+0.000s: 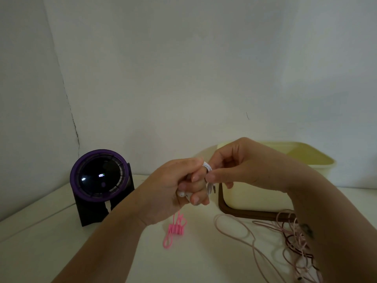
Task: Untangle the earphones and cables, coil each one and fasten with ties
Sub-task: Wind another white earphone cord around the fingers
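Two hands meet at the centre of the frame, above a white desk (40,242), in the head view. The left hand (173,190), reaching in from the lower left, is clenched around a thin white earphone cable (207,167), whose turns wrap its raised fingers; a white earbud (181,194) pokes out below its curled fingers. The right hand (240,164), coming from the right edge, pinches the same cable's loops between thumb and forefinger. Directly below the hands, a small bright pink looped bundle (175,229) lies on the desk; whether it is a tie or a cord cannot be told. A loose tangle of pale pink cables (230,223) sprawls across the lower right. Behind it, a cream plastic tub (255,197) sits on a brown tray (222,207). At centre left stands a round purple-rimmed device on a dark stand (100,176).
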A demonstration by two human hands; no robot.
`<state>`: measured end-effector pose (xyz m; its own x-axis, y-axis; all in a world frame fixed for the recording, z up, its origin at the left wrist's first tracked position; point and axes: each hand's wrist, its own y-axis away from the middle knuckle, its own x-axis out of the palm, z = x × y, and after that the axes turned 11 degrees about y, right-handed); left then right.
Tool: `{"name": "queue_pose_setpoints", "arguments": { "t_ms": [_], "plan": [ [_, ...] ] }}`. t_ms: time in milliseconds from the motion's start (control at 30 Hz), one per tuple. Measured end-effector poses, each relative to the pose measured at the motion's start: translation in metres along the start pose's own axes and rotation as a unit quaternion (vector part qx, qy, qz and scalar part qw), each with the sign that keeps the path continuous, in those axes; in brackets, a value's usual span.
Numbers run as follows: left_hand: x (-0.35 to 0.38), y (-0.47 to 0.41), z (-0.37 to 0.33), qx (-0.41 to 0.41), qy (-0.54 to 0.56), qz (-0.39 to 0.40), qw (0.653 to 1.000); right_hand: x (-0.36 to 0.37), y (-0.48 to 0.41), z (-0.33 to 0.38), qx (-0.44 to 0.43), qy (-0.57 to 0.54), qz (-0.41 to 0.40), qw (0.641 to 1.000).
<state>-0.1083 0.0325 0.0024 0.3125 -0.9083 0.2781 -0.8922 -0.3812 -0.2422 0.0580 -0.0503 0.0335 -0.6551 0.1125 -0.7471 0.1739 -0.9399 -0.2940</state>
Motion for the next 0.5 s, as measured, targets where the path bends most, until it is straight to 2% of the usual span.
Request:
{"name": "queue_pose_setpoints", "arguments": {
  "t_ms": [167, 500],
  "plan": [
    [0.003, -0.006, 0.003, 0.058, -0.006, -0.070, 0.996, -0.001, -0.001, 0.001, 0.006, 0.026, -0.061, 0.998],
    [-0.002, -0.018, 0.020, 0.157, -0.130, -0.167, 0.965, 0.000, -0.002, -0.001, 0.056, 0.028, -0.071, 0.996]
  ]
}}
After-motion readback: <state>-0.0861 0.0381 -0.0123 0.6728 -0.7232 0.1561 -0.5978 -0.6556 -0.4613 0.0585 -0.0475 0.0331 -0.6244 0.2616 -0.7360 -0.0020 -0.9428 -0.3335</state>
